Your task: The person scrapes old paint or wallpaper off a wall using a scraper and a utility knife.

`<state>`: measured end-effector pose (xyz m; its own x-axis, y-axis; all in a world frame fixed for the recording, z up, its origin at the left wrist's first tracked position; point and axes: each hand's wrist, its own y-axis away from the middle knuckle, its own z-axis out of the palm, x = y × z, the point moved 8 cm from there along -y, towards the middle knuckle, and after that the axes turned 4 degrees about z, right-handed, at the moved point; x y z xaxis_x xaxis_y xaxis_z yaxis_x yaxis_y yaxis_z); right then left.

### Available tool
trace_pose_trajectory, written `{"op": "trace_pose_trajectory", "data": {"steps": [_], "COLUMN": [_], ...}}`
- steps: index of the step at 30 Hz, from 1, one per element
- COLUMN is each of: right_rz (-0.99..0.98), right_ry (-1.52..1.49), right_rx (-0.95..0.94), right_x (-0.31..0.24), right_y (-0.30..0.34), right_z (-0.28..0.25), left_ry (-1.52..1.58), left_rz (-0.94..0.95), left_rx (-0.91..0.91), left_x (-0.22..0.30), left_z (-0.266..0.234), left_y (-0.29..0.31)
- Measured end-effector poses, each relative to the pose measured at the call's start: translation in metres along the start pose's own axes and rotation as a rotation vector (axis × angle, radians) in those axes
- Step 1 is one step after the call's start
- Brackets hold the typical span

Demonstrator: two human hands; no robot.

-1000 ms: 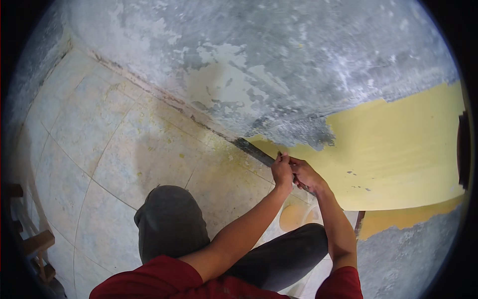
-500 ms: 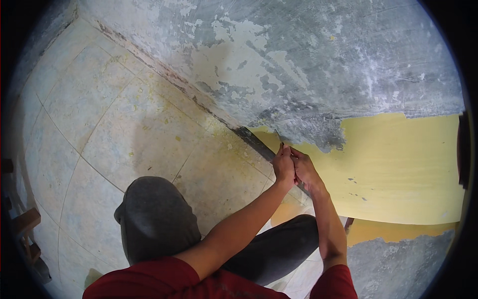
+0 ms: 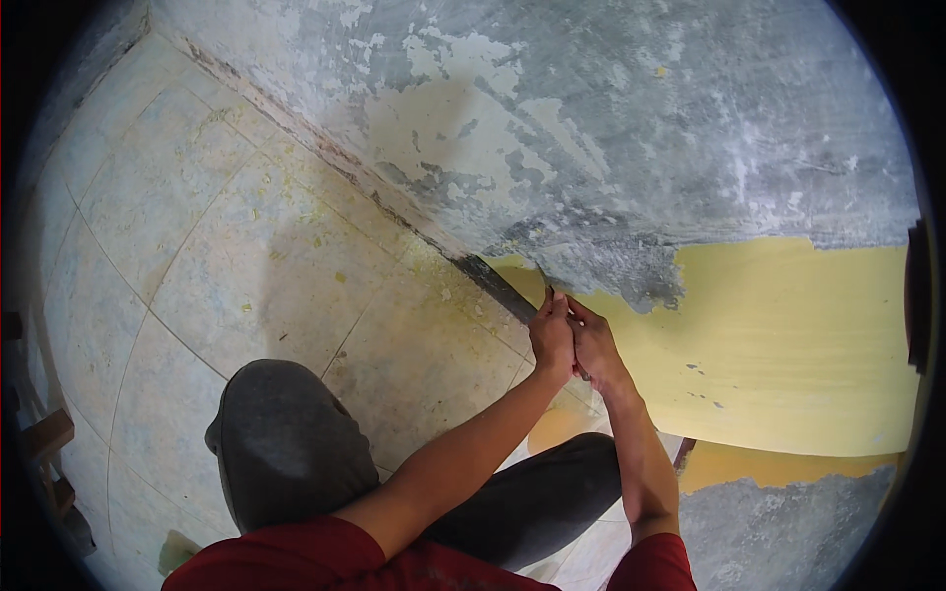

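Note:
My left hand (image 3: pixel 554 340) and right hand (image 3: pixel 596 350) are closed together around a scraper. Only its thin dark blade (image 3: pixel 543 278) shows beyond the fingertips; the handle is mostly hidden in my grip. The blade tip meets the wall low down, where yellow paint (image 3: pixel 788 335) ends in a ragged edge against bare grey plaster (image 3: pixel 631 261). Just left of my hands runs a dark baseboard strip (image 3: pixel 498 289) along the foot of the wall.
Pale floor tiles (image 3: pixel 197 256) lie to the left, with yellow paint flakes scattered near the wall. Wooden furniture parts (image 3: pixel 47 433) stand at the far left. A dark brown frame edge (image 3: pixel 917 295) borders the wall at right. My bent knee (image 3: pixel 291 433) is below.
The whole view has shifted slightly. Both hands keep their grip on the scraper, and its blade stays near the same spot on the paint edge.

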<state>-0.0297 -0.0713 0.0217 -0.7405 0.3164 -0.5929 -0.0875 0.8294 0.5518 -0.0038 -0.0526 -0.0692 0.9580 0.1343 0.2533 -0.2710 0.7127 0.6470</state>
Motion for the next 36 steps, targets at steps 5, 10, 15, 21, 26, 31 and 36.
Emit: {"op": "trace_pose_trajectory", "data": {"steps": [5, 10, 15, 21, 26, 31, 36], "right_rz": [0.082, 0.111, 0.070, 0.098, 0.099, 0.096, 0.054], "right_ry": [-0.107, -0.127, -0.134, -0.191, -0.176, -0.186, -0.192], "right_rx": [-0.066, -0.133, -0.303, -0.239, -0.207, -0.150, -0.169], "right_x": [0.007, 0.011, 0.021, 0.012, 0.020, 0.026, 0.022], "right_y": [0.001, 0.004, 0.000, 0.009, 0.007, 0.004, 0.005], "right_z": [-0.004, -0.003, 0.002, -0.001, -0.008, -0.010, -0.006], "left_ry": [0.081, 0.095, -0.005, -0.021, -0.140, -0.080, -0.092], "left_rz": [-0.048, -0.081, -0.169, -0.084, -0.033, -0.078, -0.017], "left_rx": [-0.056, -0.127, -0.095, -0.168, -0.126, -0.090, -0.106], "left_x": [-0.005, -0.002, -0.004, 0.006, 0.000, -0.002, -0.011], "left_z": [0.008, 0.009, 0.004, 0.007, 0.009, 0.012, 0.006], "left_y": [-0.002, -0.003, -0.004, -0.002, 0.000, 0.003, -0.011]}}
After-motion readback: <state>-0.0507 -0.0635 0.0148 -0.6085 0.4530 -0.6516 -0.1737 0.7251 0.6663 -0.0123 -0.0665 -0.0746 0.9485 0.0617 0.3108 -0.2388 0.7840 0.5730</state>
